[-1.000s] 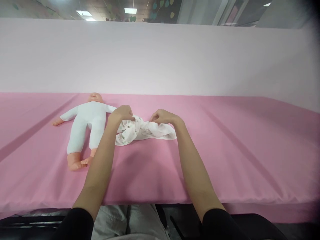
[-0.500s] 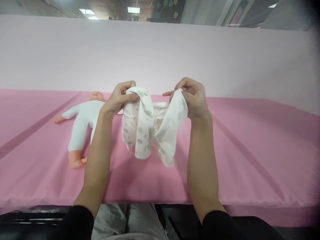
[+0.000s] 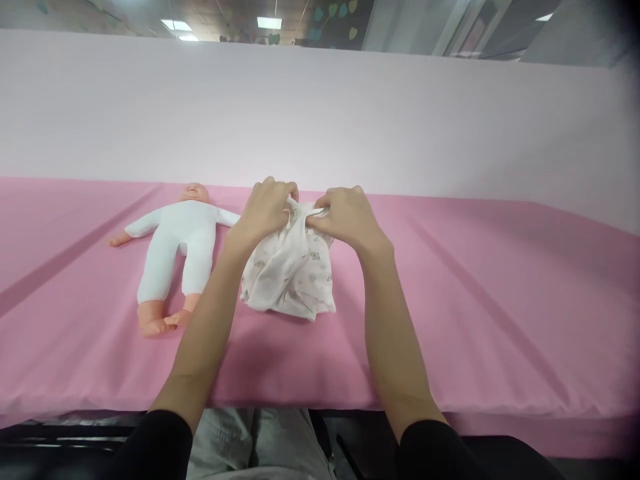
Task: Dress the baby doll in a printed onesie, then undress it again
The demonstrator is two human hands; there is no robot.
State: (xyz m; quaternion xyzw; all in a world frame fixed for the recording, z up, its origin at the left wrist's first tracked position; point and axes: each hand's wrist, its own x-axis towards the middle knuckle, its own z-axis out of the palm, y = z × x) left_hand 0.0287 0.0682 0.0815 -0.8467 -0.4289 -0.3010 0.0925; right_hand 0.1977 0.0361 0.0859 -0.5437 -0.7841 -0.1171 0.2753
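Observation:
Between my hands hangs a small white baby garment (image 3: pixel 295 277) with a faint leaf-like print, bunched at the top and hanging loosely below. My left hand (image 3: pixel 270 208) is closed on its upper left edge. With thumb and fingers, my right hand (image 3: pixel 344 217) pinches the upper right edge. Folds hide exactly which parts of the garment are gripped. To the left of my left forearm a baby doll (image 3: pixel 183 233) in a white bodysuit lies on its back, one arm partly behind my left hand.
A pink-covered table (image 3: pixel 480 313) stretches across the view, its front edge close to my lap. Behind it stands a pale wall panel (image 3: pixel 320 107), with glass above showing ceiling lights.
Both hands have come closer together and turned knuckles up. The garment's spread sides are now drawn together, and more of the doll shows.

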